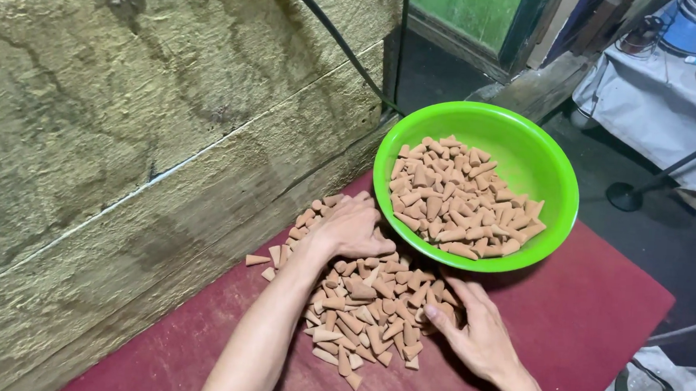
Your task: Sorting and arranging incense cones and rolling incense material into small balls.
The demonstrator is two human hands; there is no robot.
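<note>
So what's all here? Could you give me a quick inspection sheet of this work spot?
Surface: dark red mat over a table set against a rough wall.
Job's things: loose pile of small tan cones on the mat; green bowl partly filled with the same cones.
Clutter: a few stray cones near the wall.
Hands: left hand rests palm down on the pile; right hand touches its edge, fingers spread.
Cables: black cable running down the wall.
Surroundings: green door, cloth-covered table, black stand.
</note>
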